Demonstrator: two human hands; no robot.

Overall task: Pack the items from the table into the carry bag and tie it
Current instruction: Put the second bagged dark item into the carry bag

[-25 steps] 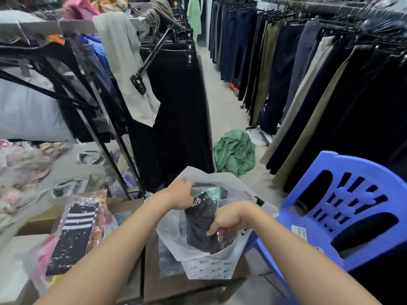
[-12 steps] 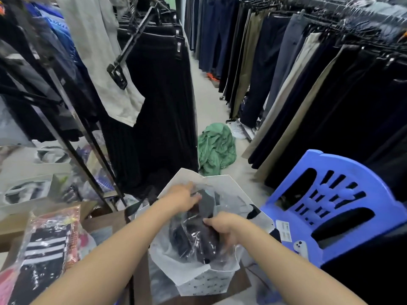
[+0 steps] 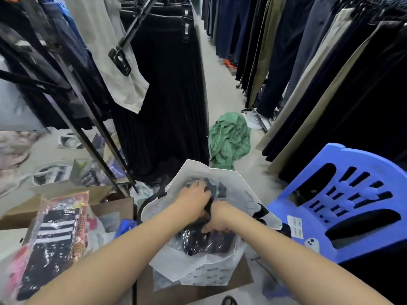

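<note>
Your left hand (image 3: 193, 200) is curling its fingers over the top of a dark plastic-wrapped packet (image 3: 198, 241) inside the white carry bag (image 3: 220, 177), at the lower centre of the frame. Your right hand (image 3: 220, 219), touching the left, is gripping the same packet from the near side. The bag is standing open on a cardboard box (image 3: 198, 291). A striped sock pack (image 3: 52, 234) is lying at the lower left, and a blue chair (image 3: 352, 194) at the right is carrying a white phone (image 3: 312, 244).
</note>
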